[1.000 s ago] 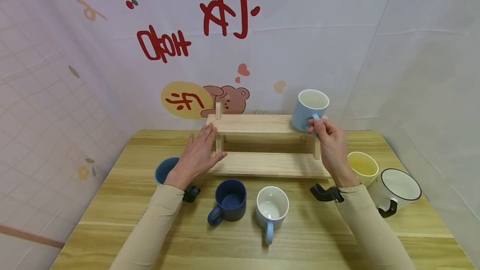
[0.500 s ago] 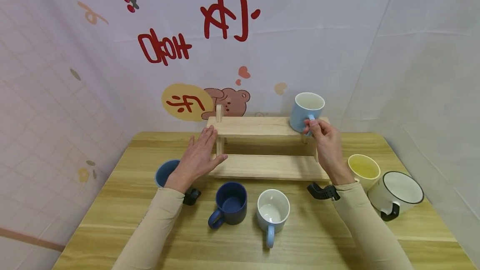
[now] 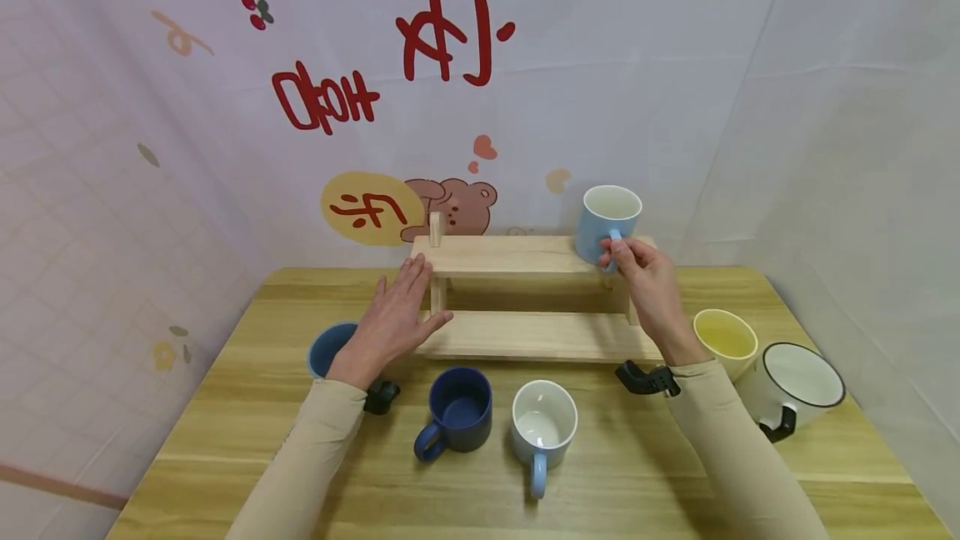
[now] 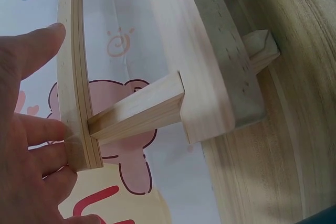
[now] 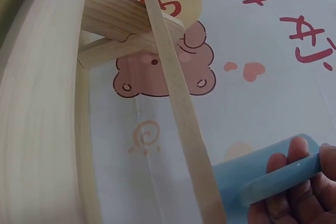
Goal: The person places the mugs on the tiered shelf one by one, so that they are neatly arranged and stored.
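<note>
A light blue mug (image 3: 600,227) with a white inside stands upright at the right end of the top board of a two-tier wooden rack (image 3: 510,255). My right hand (image 3: 651,290) pinches its handle, and the right wrist view shows fingers curled through that handle (image 5: 283,179). At the rack's left end my left hand (image 3: 393,319) rests with straight fingers against the top board's edge. In the left wrist view the fingertips touch the board's end (image 4: 79,145), thumb apart from the other fingers.
In front of the rack stand a dark blue mug (image 3: 461,411) and a white mug with a blue handle (image 3: 543,423). A blue cup (image 3: 326,348) is partly behind my left wrist. On the right are a yellow cup (image 3: 726,340) and a white black-rimmed mug (image 3: 798,382).
My right hand has shifted slightly left with the light blue mug along the top board. My left hand stays at the rack's left end.
</note>
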